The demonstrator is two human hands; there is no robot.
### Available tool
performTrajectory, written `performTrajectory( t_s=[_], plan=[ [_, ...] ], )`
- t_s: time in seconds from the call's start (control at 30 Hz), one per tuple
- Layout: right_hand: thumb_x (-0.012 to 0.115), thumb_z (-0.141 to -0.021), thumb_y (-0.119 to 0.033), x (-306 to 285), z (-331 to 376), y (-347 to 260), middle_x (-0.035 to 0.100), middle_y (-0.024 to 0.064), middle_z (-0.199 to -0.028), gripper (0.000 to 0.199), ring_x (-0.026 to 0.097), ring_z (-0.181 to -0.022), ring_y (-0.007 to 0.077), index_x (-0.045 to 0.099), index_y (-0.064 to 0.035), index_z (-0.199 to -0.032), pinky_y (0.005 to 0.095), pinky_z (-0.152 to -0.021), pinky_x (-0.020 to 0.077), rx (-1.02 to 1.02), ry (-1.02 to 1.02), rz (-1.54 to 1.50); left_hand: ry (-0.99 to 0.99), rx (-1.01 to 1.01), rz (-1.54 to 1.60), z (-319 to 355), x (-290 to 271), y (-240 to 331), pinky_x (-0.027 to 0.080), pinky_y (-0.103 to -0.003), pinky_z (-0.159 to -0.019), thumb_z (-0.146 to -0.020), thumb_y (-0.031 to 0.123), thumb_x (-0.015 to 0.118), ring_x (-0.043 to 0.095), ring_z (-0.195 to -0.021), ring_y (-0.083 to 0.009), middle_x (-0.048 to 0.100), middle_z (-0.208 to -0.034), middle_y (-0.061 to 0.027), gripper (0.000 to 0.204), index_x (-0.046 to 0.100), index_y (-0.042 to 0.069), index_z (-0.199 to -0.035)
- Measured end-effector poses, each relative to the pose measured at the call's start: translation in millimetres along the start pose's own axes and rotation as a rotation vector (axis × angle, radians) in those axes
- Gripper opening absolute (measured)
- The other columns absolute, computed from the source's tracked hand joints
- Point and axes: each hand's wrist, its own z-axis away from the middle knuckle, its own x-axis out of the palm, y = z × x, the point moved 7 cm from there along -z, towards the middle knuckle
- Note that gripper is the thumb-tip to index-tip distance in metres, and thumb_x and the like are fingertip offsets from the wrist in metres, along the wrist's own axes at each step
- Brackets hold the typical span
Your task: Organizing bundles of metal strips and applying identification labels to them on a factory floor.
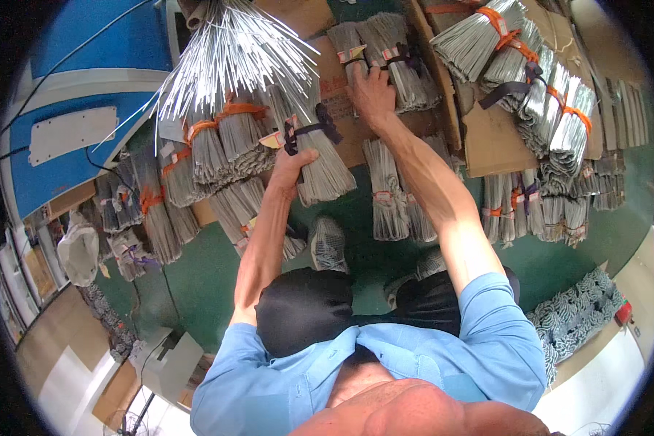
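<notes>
My left hand [292, 167] grips a dark-tied bundle [328, 174], left of centre; right hand [373, 94] touches a far bundle [347, 42], grip unclear. Probably bundle-handling step; next calls for steady left grip.

I'm looking down from the wearer's head, so close that the blue shirt [429, 356] crowds the lower edge. My wide view faces the left hand [295, 166], right hand [373, 96] and green floor [363, 269], bending edges toward its dark rim.
</notes>
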Motion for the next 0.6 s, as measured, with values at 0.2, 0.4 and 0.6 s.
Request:
performTrajectory(
  t_s=[0.2,0.4,0.6],
  plan=[
    [0.064,-0.088,-0.035,-34,30,-4,0.059,0.0202,-0.116,0.047,0.060,-0.102,0.0338,0.056,-0.0026,-0.122,0.0393,-0.082,0.0504,-0.039,-0.204,-0.448,0.067,0.029,-0.057,-22,8,17,0.056,-0.035,-0.074,-0.076,0.013,0.073,0.067,-0.081,-0.0199,0.066,-0.096,-0.0067,0.037,0.062,0.001,-0.109],
    [0.074,-0.080,-0.035,-33,55,-32,0.068,0.0116,-0.089,0.045,0.064,-0.083,0.0205,0.067,0.0035,-0.101,0.0329,-0.076,0.0504,0.163,-0.564,-1.337,0.018,0.143,-0.276,-55,37,35,0.056,-0.032,-0.074,-0.079,0.012,0.076,0.066,-0.087,-0.0173,0.067,-0.103,-0.0081,0.042,0.060,0.000,-0.116],
    [0.080,-0.066,-0.026,-53,43,-11,0.067,0.0104,-0.082,0.041,0.063,-0.071,0.0178,0.066,0.0041,-0.090,0.0328,-0.067,0.0509,0.406,-0.612,-1.351,-0.099,0.140,-0.103,-79,50,32,0.056,-0.035,-0.075,-0.088,0.024,0.073,0.066,-0.089,-0.0176,0.066,-0.105,-0.0064,0.038,0.061,0.002,-0.115]
  ],
)
